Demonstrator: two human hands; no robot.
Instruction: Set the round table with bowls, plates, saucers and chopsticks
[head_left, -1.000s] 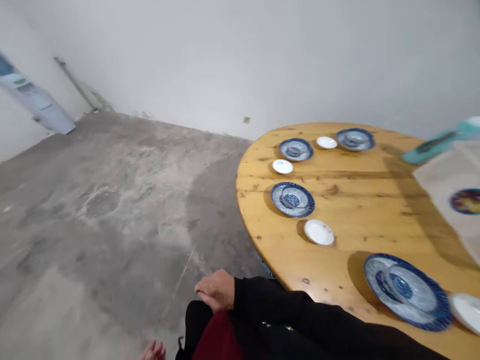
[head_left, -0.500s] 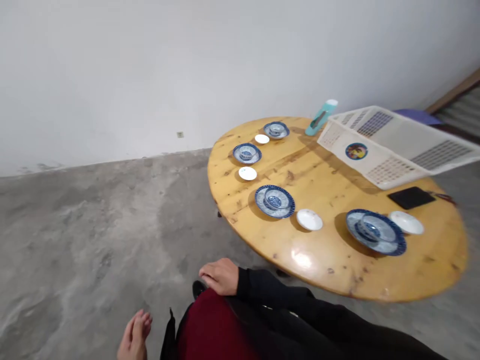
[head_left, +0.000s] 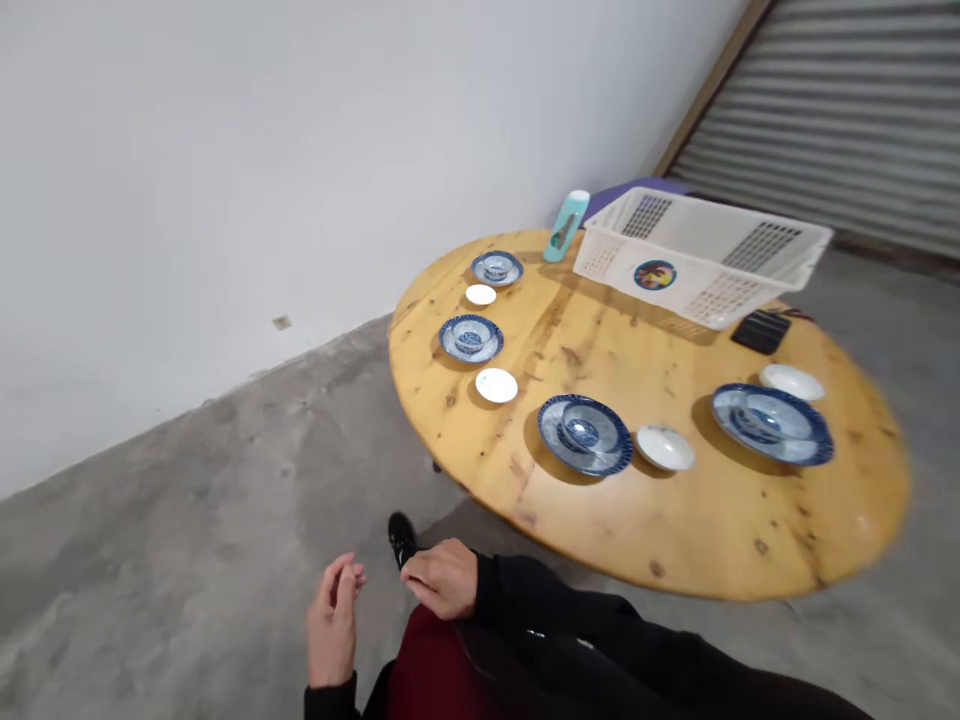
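Observation:
My left hand [head_left: 334, 620] is over the grey floor with its fingers loosely bent and apart, holding nothing. In front of my body, just short of the table's near edge, my right hand [head_left: 444, 580] has its fingers curled in, and nothing shows in it. Neither hand touches the round wooden table [head_left: 570, 330]. Nearest to my hands on it is a blue-patterned plate with a small bowl [head_left: 581, 432] on top. Beside that plate sits a white dish [head_left: 665, 447]. Another white dish [head_left: 496, 385] lies farther left.
More blue plates with bowls [head_left: 471, 338] and white dishes [head_left: 481, 295] are set round the rim. A white plastic basket [head_left: 675, 270], a turquoise bottle [head_left: 567, 226] and a black flat object [head_left: 760, 331] are toward the back. Behind stand a white wall [head_left: 262, 150] and a ribbed shutter [head_left: 840, 120].
The view has turned to the right, bringing in more of the shutter. My left hand has moved up and right, closer to my right hand. The tableware seems unmoved on the table.

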